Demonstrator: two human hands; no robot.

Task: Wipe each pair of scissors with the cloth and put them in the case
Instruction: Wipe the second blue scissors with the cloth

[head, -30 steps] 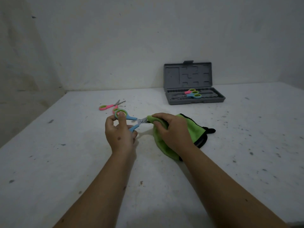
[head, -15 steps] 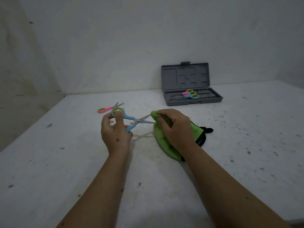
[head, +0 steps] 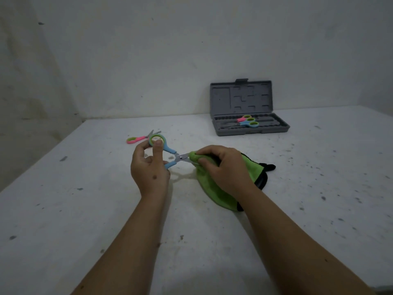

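Scissors count 4: 1 held point(head: 168, 154), 1 loose point(head: 138, 139), 2 cased point(head: 247, 121).

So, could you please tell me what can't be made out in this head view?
- Blade tips of the blue scissors: wrapped in the green cloth that the right hand grips.
- Lower handle loop: behind the left hand.
- Blades of the two scissors in the case: too dark and small.
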